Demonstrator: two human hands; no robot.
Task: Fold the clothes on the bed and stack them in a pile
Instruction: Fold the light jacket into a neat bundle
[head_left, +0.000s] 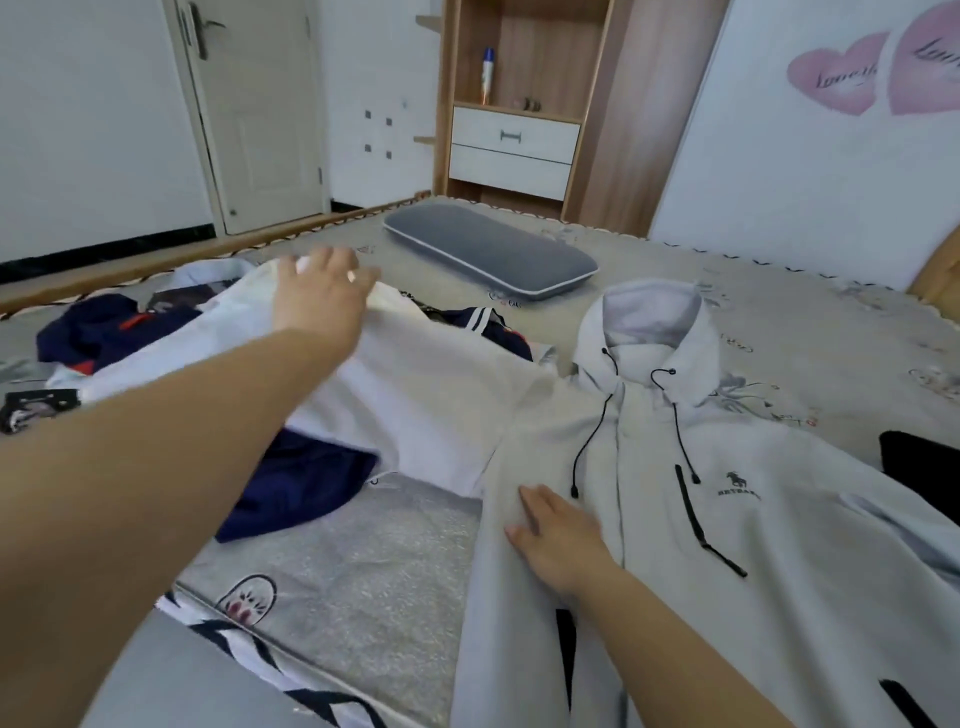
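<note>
Step in hand: folding the grey hoodie (727, 493). Right hand (558, 538) rests flat on it, fingers straight. Left hand (319, 291) reaches the white garment (431, 395), grip unclear. Next: fold sleeve inward.

Grey hooded jacket (727, 493) lies flat, front up, on the bed (779, 322), hood toward the headboard edge; right hand (558, 535) rests flat on its left panel, fingers extended; left hand (319, 291) reaches over a white garment (415, 395) spread beside the jacket, touching its far edge; navy clothes (296, 483) lie partly under the white garment; grey pillow (488, 254) sits near the bed's far edge; wooden shelf unit (519, 104) stands beyond.
</note>
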